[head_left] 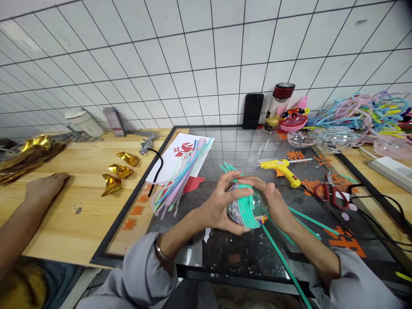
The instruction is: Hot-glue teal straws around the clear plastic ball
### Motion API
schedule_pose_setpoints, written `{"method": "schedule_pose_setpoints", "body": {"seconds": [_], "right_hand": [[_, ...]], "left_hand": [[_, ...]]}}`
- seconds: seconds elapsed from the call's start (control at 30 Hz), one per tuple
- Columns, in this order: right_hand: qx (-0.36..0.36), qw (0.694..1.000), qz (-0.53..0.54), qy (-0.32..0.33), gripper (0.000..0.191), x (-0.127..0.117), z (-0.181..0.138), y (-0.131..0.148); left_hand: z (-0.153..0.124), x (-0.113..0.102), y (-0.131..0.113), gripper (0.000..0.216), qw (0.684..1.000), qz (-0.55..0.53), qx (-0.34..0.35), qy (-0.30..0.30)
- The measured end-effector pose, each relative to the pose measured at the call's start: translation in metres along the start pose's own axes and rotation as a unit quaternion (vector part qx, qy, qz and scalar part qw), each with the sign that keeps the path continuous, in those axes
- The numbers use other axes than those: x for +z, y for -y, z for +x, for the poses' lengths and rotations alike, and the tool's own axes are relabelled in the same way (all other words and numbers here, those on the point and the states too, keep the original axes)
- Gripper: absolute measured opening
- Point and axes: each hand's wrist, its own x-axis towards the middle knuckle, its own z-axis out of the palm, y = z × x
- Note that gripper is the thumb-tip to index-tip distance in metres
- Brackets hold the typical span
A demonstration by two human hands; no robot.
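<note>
A clear round plastic ball (258,201), partly wound with rows of green pipe cleaner (247,210), is held above the dark glass tabletop. My left hand (219,206) is closed around its left side, thumb across the green rows. On the upper right, my right hand (277,208) presses its fingers against the ball; some fingertips are hidden. A long green pipe cleaner (281,254) trails from the ball's lower right toward the table's front edge. Small orange and purple bits show low on the ball. More loose green pipe cleaners (313,224) lie beneath my right forearm.
A yellow glue gun (280,165) and red-handled pliers (331,193) lie to the right. Pastel pipe cleaners (177,180) rest on white paper (167,159). Behind stand a phone (252,111) and glass bottle (275,109). Another person's arm (32,206) is left, near gold foil pieces (120,171).
</note>
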Motion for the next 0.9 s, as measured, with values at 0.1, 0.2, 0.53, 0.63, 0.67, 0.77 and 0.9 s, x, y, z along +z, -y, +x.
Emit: {"method": "schedule_pose_setpoints", "body": {"seconds": [0.1,0.2,0.53,0.63,0.67,0.77,0.9], "right_hand": [[-0.011,1.0,-0.009,0.002,0.062,-0.0002,-0.0006,-0.0001],[-0.017,1.0,-0.019,0.002,0.06,-0.0005,-0.0009,0.0008],[0.004,0.999,-0.038,0.014,0.064,-0.0025,-0.0016,0.0011],[0.002,0.999,-0.037,0.014,0.062,-0.0022,-0.0021,0.0005],[0.002,0.999,-0.037,0.016,0.062,-0.0021,-0.0023,0.0001],[0.003,0.999,-0.038,0.022,0.062,-0.0023,-0.0026,-0.0014],[0.007,0.999,-0.036,0.02,0.06,-0.003,-0.002,-0.0014]], "left_hand": [[-0.0007,0.0,-0.0002,0.096,1.0,0.004,-0.008,-0.001],[-0.001,0.0005,0.0004,0.095,1.0,0.006,-0.009,-0.001],[0.0007,0.0004,0.0009,0.105,1.0,0.014,0.001,0.005],[0.0007,0.0008,0.0005,0.11,1.0,0.012,0.001,0.002],[0.0006,0.0011,0.0005,0.112,1.0,0.008,-0.003,-0.001],[0.0,0.0021,0.0005,0.119,1.0,0.0,-0.02,-0.01],[-0.001,0.003,0.0006,0.125,0.999,-0.004,-0.035,-0.003]]}}
